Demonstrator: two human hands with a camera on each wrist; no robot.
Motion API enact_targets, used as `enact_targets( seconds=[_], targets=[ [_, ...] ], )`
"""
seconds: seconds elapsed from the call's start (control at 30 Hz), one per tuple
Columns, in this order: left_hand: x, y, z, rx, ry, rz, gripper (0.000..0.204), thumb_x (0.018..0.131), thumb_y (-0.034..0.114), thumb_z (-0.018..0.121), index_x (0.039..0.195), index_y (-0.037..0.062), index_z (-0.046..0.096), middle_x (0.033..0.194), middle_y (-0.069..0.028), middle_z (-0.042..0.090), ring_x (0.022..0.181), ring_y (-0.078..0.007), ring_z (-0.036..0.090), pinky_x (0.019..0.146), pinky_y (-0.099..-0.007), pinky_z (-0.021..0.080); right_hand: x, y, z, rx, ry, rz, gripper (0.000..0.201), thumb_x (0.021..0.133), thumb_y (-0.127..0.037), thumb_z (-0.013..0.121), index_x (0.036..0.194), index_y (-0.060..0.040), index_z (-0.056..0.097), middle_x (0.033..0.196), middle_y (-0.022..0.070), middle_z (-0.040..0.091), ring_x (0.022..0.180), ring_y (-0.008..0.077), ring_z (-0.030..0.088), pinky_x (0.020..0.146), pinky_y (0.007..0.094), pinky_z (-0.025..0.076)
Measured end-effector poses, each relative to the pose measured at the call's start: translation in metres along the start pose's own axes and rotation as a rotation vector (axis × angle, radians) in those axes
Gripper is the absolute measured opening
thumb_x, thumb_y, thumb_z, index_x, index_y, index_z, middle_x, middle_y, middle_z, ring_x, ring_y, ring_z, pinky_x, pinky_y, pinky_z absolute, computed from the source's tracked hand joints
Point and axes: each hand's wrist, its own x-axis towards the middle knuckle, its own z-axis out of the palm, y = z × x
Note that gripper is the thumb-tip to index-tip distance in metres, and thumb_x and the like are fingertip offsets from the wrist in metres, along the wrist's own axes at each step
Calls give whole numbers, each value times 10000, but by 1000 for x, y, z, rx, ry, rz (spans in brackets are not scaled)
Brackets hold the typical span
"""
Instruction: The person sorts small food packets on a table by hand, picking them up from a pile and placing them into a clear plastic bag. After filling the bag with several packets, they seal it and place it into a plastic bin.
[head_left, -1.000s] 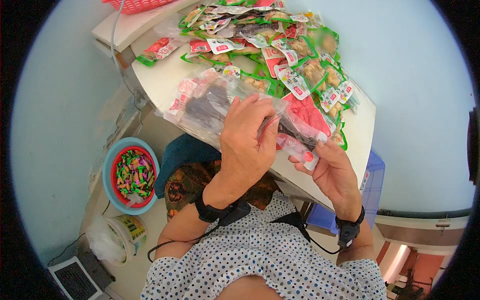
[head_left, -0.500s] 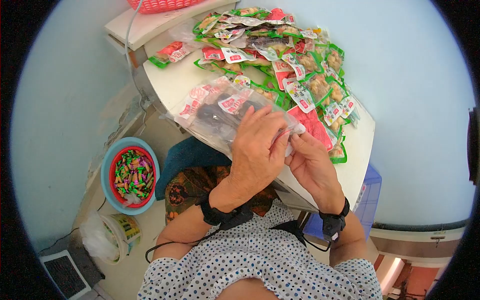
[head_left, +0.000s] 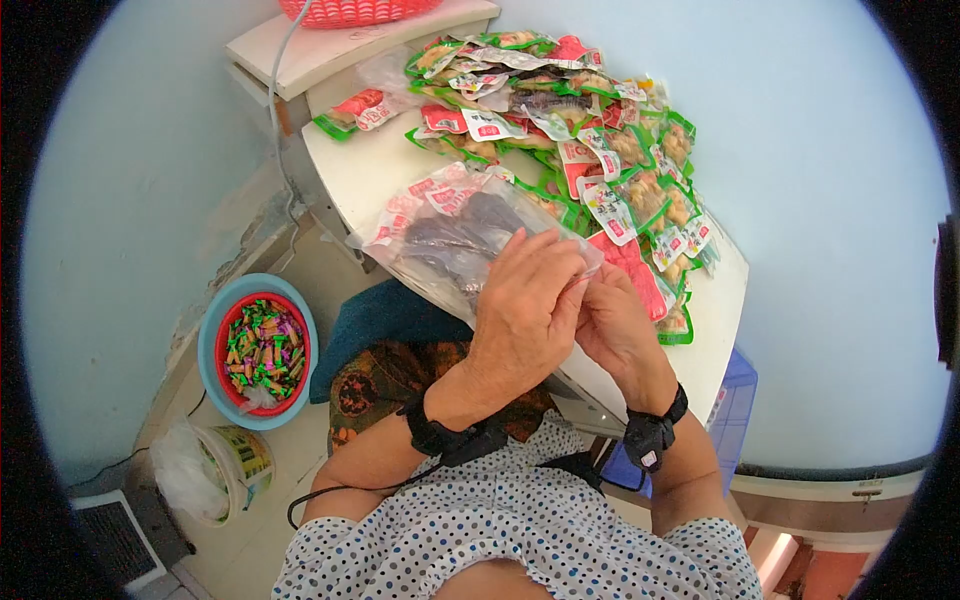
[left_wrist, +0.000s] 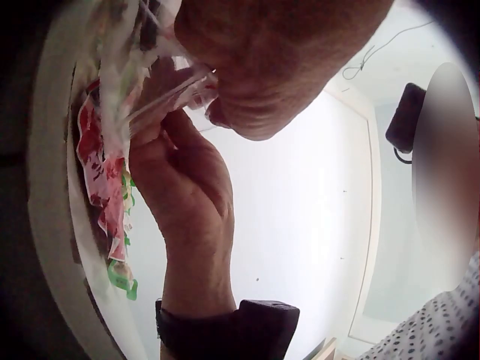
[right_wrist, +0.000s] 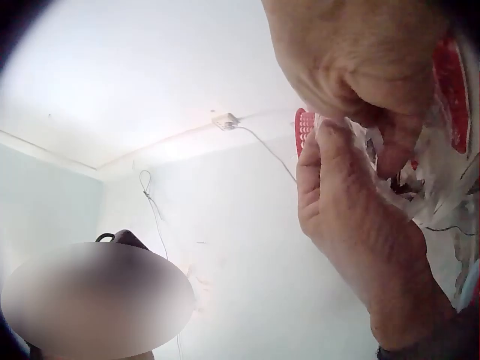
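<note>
A clear plastic bag (head_left: pixel 450 235) with red print and dark packed contents lies slanted over the near edge of the white table. My left hand (head_left: pixel 528 310) grips the bag near its mouth, the back of the hand uppermost. Close beside it, my right hand (head_left: pixel 622 325) pinches the bag's right end, its fingertips partly hidden behind the left hand. Seen from the right wrist, the left thumb and fingers hold the crumpled plastic edge (right_wrist: pixel 364 142), with a finger of the right hand (right_wrist: pixel 360 64) against the opening.
Green-edged and red food packets (head_left: pixel 620 185) are heaped on the white table (head_left: pixel 715 300). One red packet (head_left: pixel 365 108) lies apart at left. A red basket (head_left: pixel 360 8) stands on a shelf behind. On the floor, a blue basin (head_left: pixel 210 345) holds a red bowl of wrapped sweets (head_left: pixel 265 345).
The narrow dark packet that the right hand held has gone into the bag. The right hand has moved left, up to the bag's mouth beside the left hand.
</note>
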Motion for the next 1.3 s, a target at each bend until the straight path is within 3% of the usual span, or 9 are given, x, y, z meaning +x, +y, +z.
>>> enact_targets(
  seconds=[0.23, 0.33, 0.53, 0.73, 0.83, 0.93, 1.03, 1.13, 1.3],
  targets=[
    [-4, 2, 3, -26, -8, 8, 141, 831, 30, 649, 967, 13, 616, 1089, -155, 663, 1122, -378, 603, 1022, -513, 423, 8, 1, 22, 23, 142, -69, 187, 946, -58, 520, 1115, -40, 598, 965, 53, 656, 791, 147, 654, 600, 277, 538],
    [-7, 3, 3, 2, -15, 22, 145, 835, 17, 645, 976, 3, 617, 1086, -159, 663, 1122, -376, 603, 1015, -500, 433, 18, 11, 6, 51, 81, -132, 136, 943, -80, 543, 1041, -42, 629, 914, 46, 652, 726, 131, 625, 551, 264, 506],
    [-13, -1, 3, 21, -54, 78, 163, 829, 6, 646, 989, -8, 618, 1086, -171, 661, 1115, -384, 605, 1007, -491, 440, 19, 19, -4, -204, 174, -197, 155, 939, -149, 579, 920, -16, 657, 765, 19, 635, 586, 101, 571, 465, 254, 452],
    [-18, 8, -10, 53, -159, 75, 237, 785, 47, 694, 1007, -1, 627, 1132, -192, 642, 1140, -396, 591, 1011, -489, 436, 0, -7, -17, -640, 121, -65, 194, 888, -189, 634, 890, 2, 673, 683, 57, 644, 595, 134, 623, 470, 296, 466],
    [-23, 13, -20, 96, -186, 115, 298, 751, 75, 726, 1025, 6, 632, 1167, -207, 627, 1156, -415, 578, 1016, -500, 431, 1, -15, -35, -1167, 255, -353, 168, 817, -165, 676, 847, -1, 656, 659, 120, 642, 571, 234, 641, 508, 357, 493],
    [-32, 12, -35, 180, -233, 233, 349, 722, 94, 743, 1046, 18, 639, 1230, -213, 601, 1194, -430, 547, 1022, -512, 424, -4, -24, -31, -1413, 423, -561, 136, 752, -115, 688, 808, -7, 627, 689, 149, 635, 627, 333, 639, 589, 414, 512],
    [-36, 17, -49, 267, -336, 305, 354, 736, 120, 736, 1063, 29, 634, 1321, -198, 551, 1260, -389, 502, 1046, -513, 402, 6, -22, -30, -1414, 391, -901, 106, 743, -98, 677, 806, -34, 620, 703, 131, 633, 712, 370, 638, 645, 445, 511],
    [-44, 21, -53, 376, -470, 357, 359, 739, 142, 732, 1076, 48, 651, 1388, -202, 500, 1306, -387, 460, 1053, -512, 397, 19, -15, -42, -1454, 260, -962, 133, 739, -90, 670, 844, -45, 601, 730, 148, 629, 769, 368, 639, 679, 467, 503],
    [-53, 14, -48, 680, -504, 444, 260, 798, 112, 649, 1048, 44, 658, 1420, -194, 476, 1332, -365, 444, 1058, -499, 394, 26, -32, -43, -1437, 185, -612, 104, 809, -84, 648, 885, -40, 593, 744, 189, 640, 745, 401, 632, 661, 484, 496]
  ],
)
